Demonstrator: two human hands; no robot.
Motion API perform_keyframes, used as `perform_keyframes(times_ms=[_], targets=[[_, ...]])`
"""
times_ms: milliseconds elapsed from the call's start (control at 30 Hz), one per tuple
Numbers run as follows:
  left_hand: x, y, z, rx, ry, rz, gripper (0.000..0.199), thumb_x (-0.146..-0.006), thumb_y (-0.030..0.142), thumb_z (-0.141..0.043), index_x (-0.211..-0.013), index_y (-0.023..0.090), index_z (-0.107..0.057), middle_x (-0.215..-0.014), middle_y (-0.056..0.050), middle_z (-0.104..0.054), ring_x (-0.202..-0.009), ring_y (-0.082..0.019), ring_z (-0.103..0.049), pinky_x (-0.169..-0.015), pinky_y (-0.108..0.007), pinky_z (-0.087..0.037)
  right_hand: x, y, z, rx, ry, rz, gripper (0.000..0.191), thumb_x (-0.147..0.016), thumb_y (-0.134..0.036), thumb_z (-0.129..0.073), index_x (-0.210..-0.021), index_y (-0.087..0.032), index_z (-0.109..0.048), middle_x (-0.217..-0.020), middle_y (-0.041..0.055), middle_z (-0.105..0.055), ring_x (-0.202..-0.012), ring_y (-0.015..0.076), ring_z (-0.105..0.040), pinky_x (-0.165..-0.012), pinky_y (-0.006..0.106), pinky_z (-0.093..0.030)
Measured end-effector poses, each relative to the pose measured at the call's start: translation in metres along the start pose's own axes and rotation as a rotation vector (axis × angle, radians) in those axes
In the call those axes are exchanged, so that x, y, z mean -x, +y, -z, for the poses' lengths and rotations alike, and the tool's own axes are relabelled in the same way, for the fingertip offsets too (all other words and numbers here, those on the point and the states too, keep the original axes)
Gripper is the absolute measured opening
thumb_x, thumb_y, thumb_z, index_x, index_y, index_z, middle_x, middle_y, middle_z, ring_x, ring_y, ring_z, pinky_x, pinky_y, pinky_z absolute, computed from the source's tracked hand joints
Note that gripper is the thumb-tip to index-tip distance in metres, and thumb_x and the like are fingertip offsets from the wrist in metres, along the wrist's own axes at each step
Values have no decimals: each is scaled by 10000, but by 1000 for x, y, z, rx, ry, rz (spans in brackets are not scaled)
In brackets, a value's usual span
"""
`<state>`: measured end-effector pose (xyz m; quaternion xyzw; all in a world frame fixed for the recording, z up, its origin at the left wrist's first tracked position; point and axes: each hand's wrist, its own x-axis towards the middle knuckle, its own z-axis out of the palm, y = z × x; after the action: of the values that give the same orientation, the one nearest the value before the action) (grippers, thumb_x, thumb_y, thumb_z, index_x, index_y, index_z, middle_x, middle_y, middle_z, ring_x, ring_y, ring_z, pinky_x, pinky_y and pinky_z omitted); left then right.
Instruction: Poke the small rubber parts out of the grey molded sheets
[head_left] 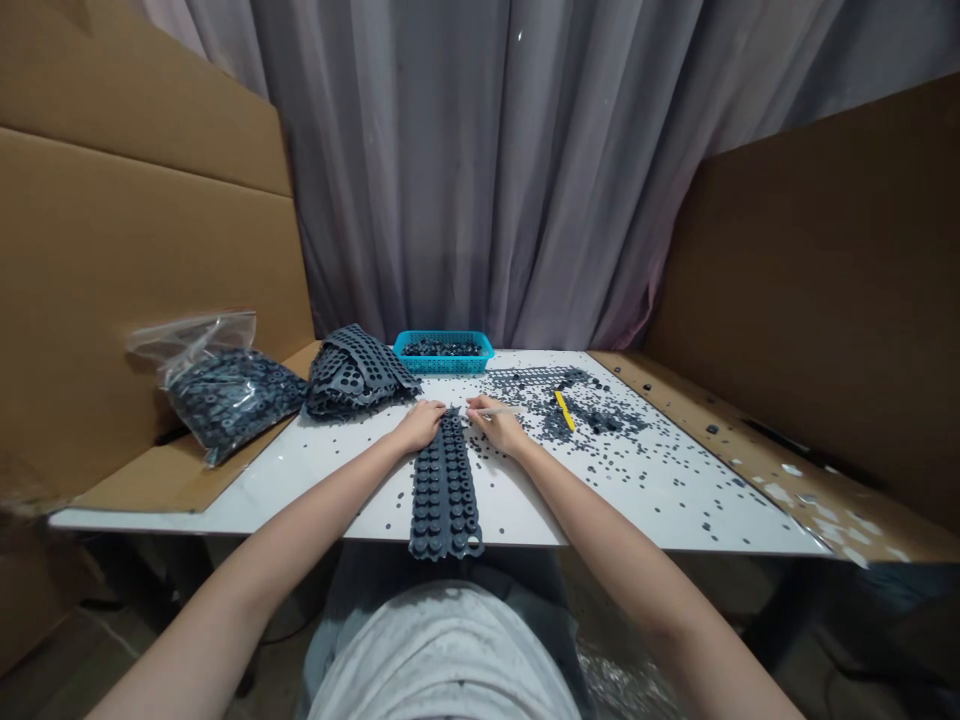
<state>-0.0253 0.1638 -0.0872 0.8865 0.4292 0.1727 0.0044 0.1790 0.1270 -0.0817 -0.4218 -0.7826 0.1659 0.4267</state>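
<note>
A long strip of dark grey rubber moulded with rows of round cups (pixel 444 490) lies on the white table (pixel 300 490), running away from me. My left hand (pixel 420 425) grips its far end. My right hand (pixel 499 426) sits just beside that end, pinching a thin pale pick (pixel 504 410) whose tip points toward the strip. Small dark rubber bits are scattered around both hands. A yellow utility knife or marker (pixel 564 410) lies to the right, among the bits; the picture does not settle which.
Folded dark rubber sheets (pixel 352 372) and a blue plastic basket of dark pieces (pixel 442 352) stand at the table's far edge. A zip bag of rubber parts (pixel 225 395) lies on cardboard at left. Cardboard panels (pixel 127 300) flank the table, with a grey curtain (pixel 480 170) behind.
</note>
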Motion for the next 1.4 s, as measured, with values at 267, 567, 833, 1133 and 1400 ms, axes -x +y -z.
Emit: perform_keyframes(times_ms=[267, 567, 833, 1133, 1400], targets=[[-8, -11, 5, 53, 115, -4, 348, -910, 305, -552, -1237, 190, -521, -1317, -103, -495, -1138, -260, -524, -942, -494, -445, 2, -7, -13, -197, -121, 4, 237, -869, -394, -530, -862, -174, -617, -967, 80, -694, -835, 190, -640, -745, 319, -496], [16, -16, 19, 155, -25, 15, 468, -893, 443, -496, -1288, 200, -557, -1475, -106, -364, -1353, -285, -315, -1120, -421, -240, 0, 5, -18, -211, -175, 9, 262, -867, -415, -546, -915, -172, -633, -955, 83, -701, -838, 195, -641, -752, 324, -496], [22, -9, 20, 168, -276, 91, 788, -801, 679, -460, -1441, 237, -331, -1549, -114, -172, -1420, -336, -112, -1117, -551, -86, -4, -3, -18, -31, -197, 68, 83, -854, -232, -571, -903, -193, -625, -909, 51, -677, -868, 197, -596, -809, 319, -435], [23, -2, 25, 131, -372, 125, 844, -810, 694, -402, -1484, 234, -189, -1561, -110, -38, -1426, -325, 11, -1103, -569, -18, -11, 4, -11, 47, -52, -10, 109, -880, -261, -506, -869, -181, -580, -863, 63, -617, -891, 224, -541, -823, 340, -406], [23, -4, 23, 135, -358, 127, 812, -811, 683, -420, -1473, 255, -226, -1561, -103, -63, -1427, -323, -9, -1100, -575, -46, 3, -4, -5, -165, -206, -14, 228, -896, -391, -496, -882, -191, -605, -941, 51, -701, -865, 190, -627, -757, 310, -489]])
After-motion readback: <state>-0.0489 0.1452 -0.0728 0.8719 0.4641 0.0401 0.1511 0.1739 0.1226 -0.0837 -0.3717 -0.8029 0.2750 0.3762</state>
